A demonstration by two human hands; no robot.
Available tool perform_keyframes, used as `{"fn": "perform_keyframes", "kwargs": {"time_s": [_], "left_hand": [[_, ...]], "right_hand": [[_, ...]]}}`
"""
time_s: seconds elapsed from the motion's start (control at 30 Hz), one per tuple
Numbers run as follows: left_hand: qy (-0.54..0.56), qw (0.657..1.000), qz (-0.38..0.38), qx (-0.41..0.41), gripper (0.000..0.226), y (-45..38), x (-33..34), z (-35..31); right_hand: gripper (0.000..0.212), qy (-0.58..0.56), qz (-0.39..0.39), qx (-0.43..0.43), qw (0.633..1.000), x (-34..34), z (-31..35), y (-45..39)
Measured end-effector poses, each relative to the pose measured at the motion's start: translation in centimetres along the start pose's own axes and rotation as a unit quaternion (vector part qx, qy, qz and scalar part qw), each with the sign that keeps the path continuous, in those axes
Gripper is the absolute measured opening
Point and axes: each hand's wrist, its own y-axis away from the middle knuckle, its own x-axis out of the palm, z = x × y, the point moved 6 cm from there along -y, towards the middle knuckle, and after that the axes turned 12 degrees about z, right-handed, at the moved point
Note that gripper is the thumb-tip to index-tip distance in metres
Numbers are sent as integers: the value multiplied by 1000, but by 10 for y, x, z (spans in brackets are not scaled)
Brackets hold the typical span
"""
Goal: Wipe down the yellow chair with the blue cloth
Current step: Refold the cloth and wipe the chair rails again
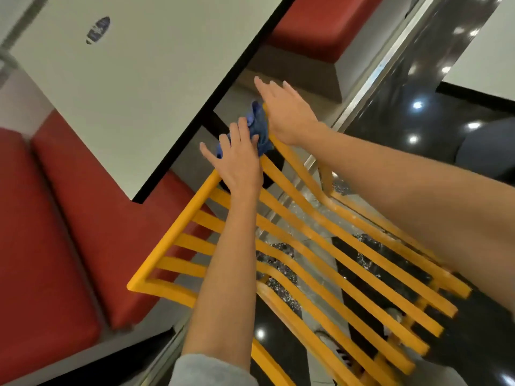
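Left hand (239, 160): palm down, fingers spread and nearly straight, pressing flat on the blue cloth (257, 126) at the far corner of the yellow chair (320, 246); nothing gripped, the fingers apart rather than curled. Right hand (287, 112): also open, fingers extended and slightly fanned, heel of the palm resting on the chair's far edge rail, its inner side touching the cloth. Blue cloth: bunched, lying on the chair's far corner, wedged between the two hands, partly covered by the left fingers. Yellow chair: slatted, running from under both hands back along both forearms toward the viewer; the left forearm crosses its slats, the right forearm lies above its right side. Grey sleeve (206, 371): pushed up on the left arm, nearest the viewer. White table (125, 93): dark-edged, just beyond and to the left of the left hand. Red seat cushions (69, 218): left of the left arm; another red cushion (320, 26) beyond the right hand. Glossy dark floor (418, 107): right of the right arm and visible between the slats.
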Motion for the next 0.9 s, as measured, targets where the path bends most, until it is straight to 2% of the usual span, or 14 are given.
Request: {"fn": "perform_keyframes", "kwargs": {"time_s": [0.07, 0.17, 0.23, 0.3, 0.33, 0.4, 0.5, 0.6, 0.67, 0.73, 0.8, 0.9], "left_hand": [[-12, 1000, -12, -23, 39, 26, 0, 39], [17, 995, 22, -92, 39, 73, 6, 95], [51, 986, 22, -155, 35, 82, 9, 96], [92, 978, 16, -188, 32, 71, 8, 77], [89, 981, 15, -174, 32, 65, 9, 66], [63, 991, 10, -120, 34, 58, 7, 64], [17, 996, 15, -86, 39, 84, 3, 108], [50, 983, 15, -179, 38, 127, 4, 157], [76, 972, 12, -223, 34, 130, 7, 156], [98, 972, -2, -213, 32, 118, 6, 139], [82, 984, -10, -155, 31, 108, 2, 128], [36, 996, 32, -78, 35, 117, 0, 151]], "right_hand": [[71, 17, 34, 4, 999, 14, -9, -3], [69, 66, 55, -14, 996, 23, -14, -1], [70, 107, 35, -16, 994, 23, -6, 4], [74, 145, 29, -79, 986, 34, 29, 13], [72, 151, 29, -124, 980, 47, 50, 20], [62, 125, 37, -175, 976, 69, 82, 33], [61, 49, 40, -164, 984, 77, 92, 39], [71, 11, 32, -171, 985, 75, 86, 39], [73, -20, 27, -166, 986, 74, 88, 39], [72, -40, 22, -154, 987, 75, 92, 39], [73, -50, 22, -142, 988, 75, 89, 38], [75, -61, 23, -160, 985, 73, 87, 40]]}}
